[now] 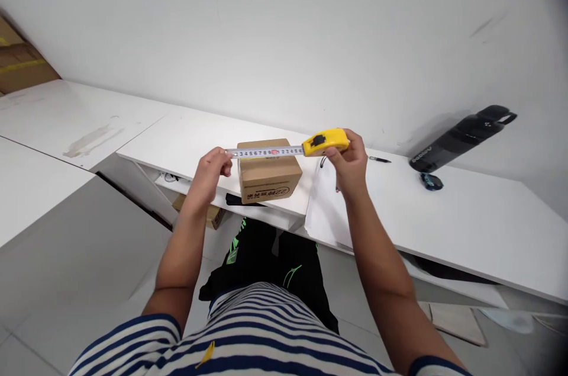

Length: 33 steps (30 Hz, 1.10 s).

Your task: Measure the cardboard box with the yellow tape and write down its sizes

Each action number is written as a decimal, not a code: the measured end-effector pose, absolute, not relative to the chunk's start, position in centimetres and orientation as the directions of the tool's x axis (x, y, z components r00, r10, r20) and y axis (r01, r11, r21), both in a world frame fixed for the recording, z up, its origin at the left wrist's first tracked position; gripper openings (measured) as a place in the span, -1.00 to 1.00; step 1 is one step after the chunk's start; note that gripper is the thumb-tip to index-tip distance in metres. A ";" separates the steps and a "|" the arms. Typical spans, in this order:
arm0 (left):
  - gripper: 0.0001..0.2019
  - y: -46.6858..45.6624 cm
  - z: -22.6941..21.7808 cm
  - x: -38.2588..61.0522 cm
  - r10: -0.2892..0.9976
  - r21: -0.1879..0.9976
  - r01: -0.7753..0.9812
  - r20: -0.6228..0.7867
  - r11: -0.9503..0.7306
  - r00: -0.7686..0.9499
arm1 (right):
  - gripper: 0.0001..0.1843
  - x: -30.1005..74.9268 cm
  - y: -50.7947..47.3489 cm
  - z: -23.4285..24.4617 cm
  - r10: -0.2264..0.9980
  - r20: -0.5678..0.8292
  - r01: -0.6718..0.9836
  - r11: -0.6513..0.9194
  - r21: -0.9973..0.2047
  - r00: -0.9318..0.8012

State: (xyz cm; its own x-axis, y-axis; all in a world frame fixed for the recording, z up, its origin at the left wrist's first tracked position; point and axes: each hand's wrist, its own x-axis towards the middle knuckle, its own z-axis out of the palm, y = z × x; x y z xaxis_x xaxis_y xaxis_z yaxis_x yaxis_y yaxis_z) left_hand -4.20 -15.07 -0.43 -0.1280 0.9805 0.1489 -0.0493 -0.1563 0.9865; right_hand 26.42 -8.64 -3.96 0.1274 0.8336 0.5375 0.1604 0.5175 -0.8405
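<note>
A yellow tape measure (326,142) with a black lock button is in my right hand (350,163), its fingers wrapped round the case. The silver blade is drawn out to the left, and my left hand (212,169) pinches its end. Beneath the blade a brown cardboard box (270,174) with dark printing stands on the white desk (186,127), close to the front edge. The blade passes across the box's upper part in this view; whether it touches the box I cannot tell.
White paper (326,204) lies right of the box, with a pen (379,159) behind it. A black bottle (461,138) and a small dark object (431,182) stand further right. Another carton (215,216) sits below the desk, and boxes (26,62) are at far left.
</note>
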 end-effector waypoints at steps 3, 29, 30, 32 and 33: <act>-0.75 -12.7 -1.4 -6.2 0.990 0.998 0.064 0.033 -0.025 -0.140 | -0.25 28.1 -4.9 -4.5 0.889 0.450 0.075 0.445 -0.892 0.082; -0.76 -5.8 1.7 -3.9 0.981 0.954 0.270 0.167 -0.134 -0.103 | -0.33 23.0 -16.1 -4.4 0.786 0.599 0.454 0.594 -0.665 -0.151; -0.76 -4.9 1.8 -3.1 0.977 0.936 0.320 0.189 -0.149 -0.096 | -0.38 21.7 -17.4 -4.8 0.777 0.613 0.501 0.591 -0.632 -0.144; -0.74 -3.4 1.6 -1.4 0.975 0.859 0.493 0.208 -0.142 -0.081 | -0.45 19.3 -19.0 -5.6 0.788 0.606 0.588 0.541 -0.601 -0.106; -0.71 -2.8 1.2 -0.6 0.977 0.789 0.603 0.203 -0.119 -0.073 | -0.47 18.3 -19.5 -5.9 0.800 0.595 0.617 0.510 -0.600 -0.083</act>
State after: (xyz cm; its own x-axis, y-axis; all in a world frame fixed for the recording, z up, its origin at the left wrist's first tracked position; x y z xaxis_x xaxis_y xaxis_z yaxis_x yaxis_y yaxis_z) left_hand -0.64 -2.85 1.23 -0.0731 0.9765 0.2027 0.6031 -0.1186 0.7888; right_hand 18.35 -19.45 -5.86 -0.0826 0.7996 0.5948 0.6169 0.5098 -0.5996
